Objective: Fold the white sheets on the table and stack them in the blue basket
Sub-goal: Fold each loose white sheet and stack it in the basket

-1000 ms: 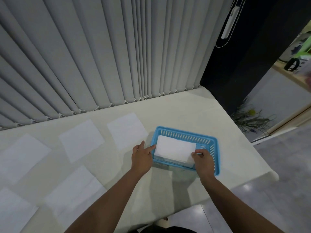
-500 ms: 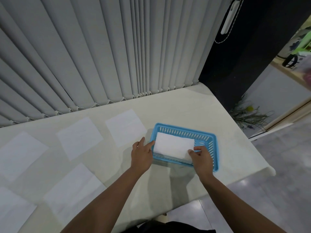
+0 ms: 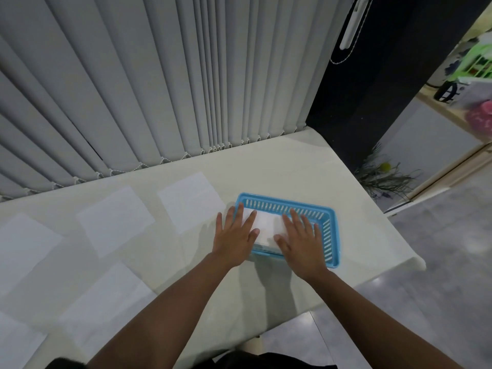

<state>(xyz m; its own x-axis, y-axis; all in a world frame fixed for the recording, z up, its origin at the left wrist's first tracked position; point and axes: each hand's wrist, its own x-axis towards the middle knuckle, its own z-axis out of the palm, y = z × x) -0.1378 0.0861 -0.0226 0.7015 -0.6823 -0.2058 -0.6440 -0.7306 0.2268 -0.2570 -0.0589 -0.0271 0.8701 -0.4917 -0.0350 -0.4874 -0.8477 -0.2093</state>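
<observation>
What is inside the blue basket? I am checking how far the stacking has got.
The blue basket holds folded white sheets. The left hand and right hand lie flat on top, covering the sheets' ends; their number cannot be told.

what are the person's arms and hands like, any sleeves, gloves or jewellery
Both forearms are bare right down to the bottom of the picture, with no sleeve in view. The left hand and right hand wear no gloves, and no rings, watch or bracelets show.

Dim, cool indoor light, soft forearm shadows on the table (image 3: 292,171), wide-angle edge bending.
</observation>
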